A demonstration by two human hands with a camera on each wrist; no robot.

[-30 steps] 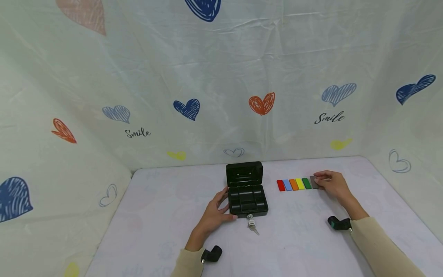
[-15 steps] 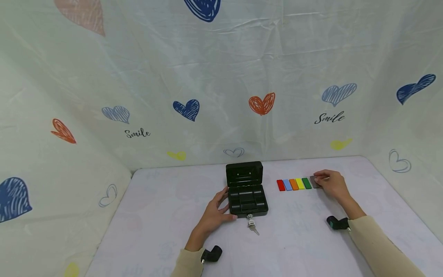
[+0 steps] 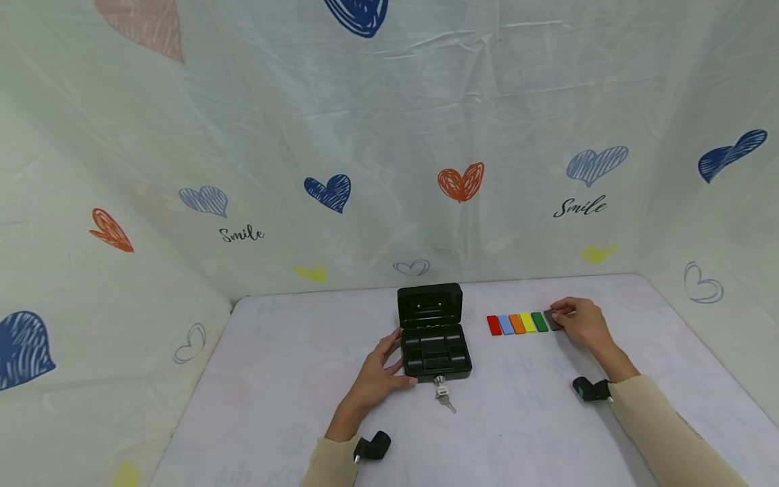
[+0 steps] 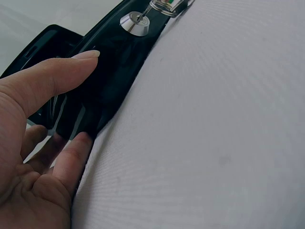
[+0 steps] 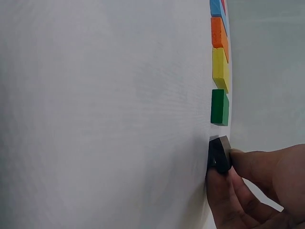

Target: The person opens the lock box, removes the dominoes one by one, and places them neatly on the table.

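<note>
An open black cash box (image 3: 435, 355) sits on the table with its lid (image 3: 429, 308) raised and its compartment tray bare. My left hand (image 3: 372, 382) holds the box's near left corner, thumb on the front face and fingers along the left side. A ring of keys (image 3: 443, 394) hangs from a key in the front lock (image 4: 135, 23). To the right, my right hand (image 3: 585, 326) pinches a small dark rectangular block (image 5: 220, 153) between thumb and fingers. The block leans at a tilt, close over the cloth, beside a green block (image 5: 219, 107).
Red (image 3: 493, 325), light blue (image 3: 506, 325), orange (image 3: 517, 324) and yellow (image 3: 527, 322) blocks lie in a row with the green one. A white cloth covers the table (image 3: 487, 433). Behind stands a curtain (image 3: 389, 230) printed with hearts. Each wrist wears a black camera.
My right hand and forearm have shifted slightly left, and the dark block has moved a touch toward the green one. The left hand and cash box stay put.
</note>
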